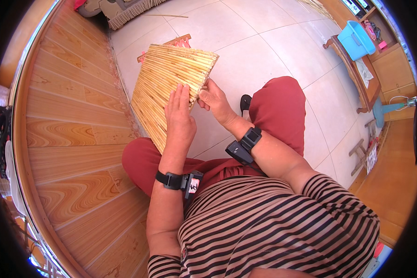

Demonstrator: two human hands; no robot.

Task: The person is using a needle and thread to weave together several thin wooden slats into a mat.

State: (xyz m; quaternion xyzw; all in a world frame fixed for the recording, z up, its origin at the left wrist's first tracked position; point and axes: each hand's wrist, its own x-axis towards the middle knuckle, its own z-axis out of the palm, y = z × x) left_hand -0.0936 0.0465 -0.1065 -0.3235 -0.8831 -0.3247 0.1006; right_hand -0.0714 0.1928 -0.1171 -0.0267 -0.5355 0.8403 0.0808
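A mat of straight, yellow-tan plant stalks (pixel 162 76) joined side by side is tilted in front of me, its lower end by my left knee. My left hand (pixel 179 109) lies on its face with the fingers stretched out and together. At the mat's right edge, by the stalk ends, my right hand (pixel 214 101) is closed with thumb and fingers in a pinch. What sits between those fingertips is too small to make out. The mat hides whatever is behind it.
A wooden-framed stool with pink straps (pixel 183 41) shows behind the mat. Wood-grain panelling (pixel 74 153) runs close along my left. To the right are a wooden bench (pixel 363 81) bearing a blue plastic bin (pixel 356 41), and a small wooden stool (pixel 358 153). Pale tiles (pixel 245 41) cover the floor.
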